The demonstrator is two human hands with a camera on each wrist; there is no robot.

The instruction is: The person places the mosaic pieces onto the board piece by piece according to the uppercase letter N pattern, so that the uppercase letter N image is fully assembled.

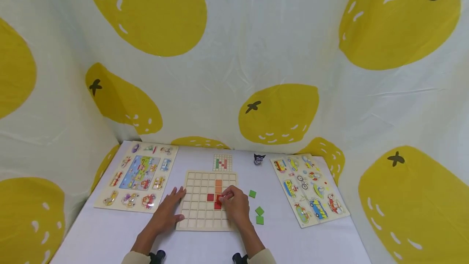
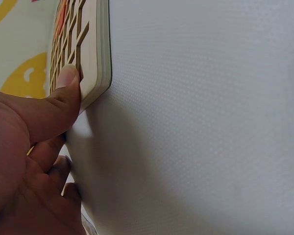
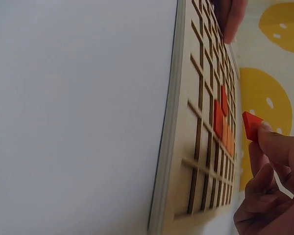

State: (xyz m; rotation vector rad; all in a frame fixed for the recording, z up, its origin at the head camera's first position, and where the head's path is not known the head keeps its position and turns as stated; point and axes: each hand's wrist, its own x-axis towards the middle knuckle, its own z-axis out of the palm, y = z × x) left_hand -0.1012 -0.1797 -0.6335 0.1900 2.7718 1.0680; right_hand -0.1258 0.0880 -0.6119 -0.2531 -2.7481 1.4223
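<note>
A wooden grid board [image 1: 192, 222] lies before me. Two orange tiles [image 1: 218, 183] sit in its cells, one above the other, with red tiles [image 1: 210, 197] in cells below and to the left. Between thumb and fingertips my right hand [image 1: 236, 206] pinches a red square tile [image 3: 252, 126], held just above the board near the seated tiles. My left hand [image 1: 165, 211] rests at the board's left edge, fingers spread; in the left wrist view its thumb [image 2: 63, 93] touches the board's rim.
Three green tiles [image 1: 259, 219] lie right of the board. A small pattern card [image 1: 222, 162] and a dark little figure [image 1: 258, 159] stand behind it. Vehicle puzzle boards lie at left [image 1: 161, 174] and right [image 1: 309, 188]. A fruit-printed curtain [image 1: 220, 68] surrounds the table.
</note>
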